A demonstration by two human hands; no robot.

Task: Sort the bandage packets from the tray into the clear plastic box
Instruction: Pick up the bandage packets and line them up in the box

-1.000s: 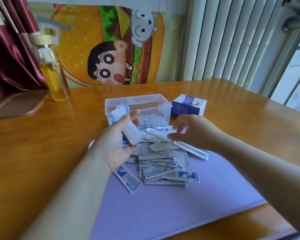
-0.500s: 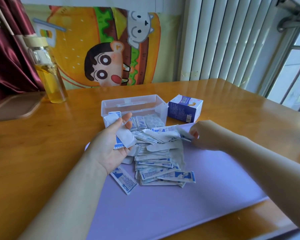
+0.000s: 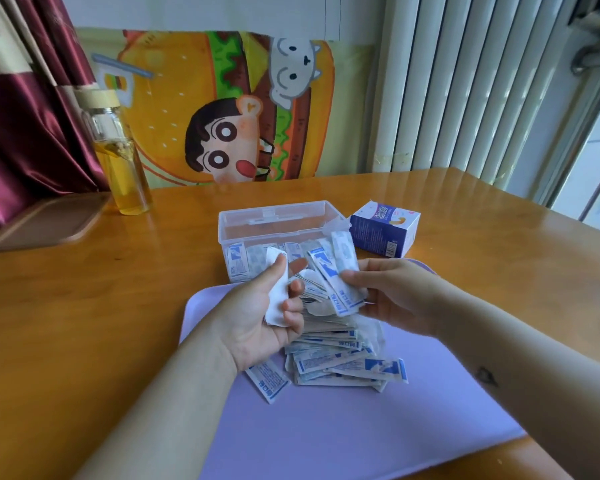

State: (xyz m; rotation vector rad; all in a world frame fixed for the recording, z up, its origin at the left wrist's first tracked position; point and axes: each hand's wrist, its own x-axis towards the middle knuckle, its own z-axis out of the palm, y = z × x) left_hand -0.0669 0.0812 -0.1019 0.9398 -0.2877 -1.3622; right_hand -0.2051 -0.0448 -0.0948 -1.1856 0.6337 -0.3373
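Note:
A pile of white-and-blue bandage packets lies on the lilac tray. Behind it stands the clear plastic box with several packets upright along its front wall. My left hand is palm up over the pile and holds a plain white packet between thumb and fingers. My right hand pinches a small fan of packets just in front of the box, their tops leaning over its near rim.
A blue-and-white bandage carton stands right of the box. A glass bottle of yellow liquid and a brown wooden board sit at the back left. The wooden table extends to both sides of the tray.
My right hand has lifted packets from the pile and brought them left, up against the box front. My left hand has stayed over the pile with its white packet.

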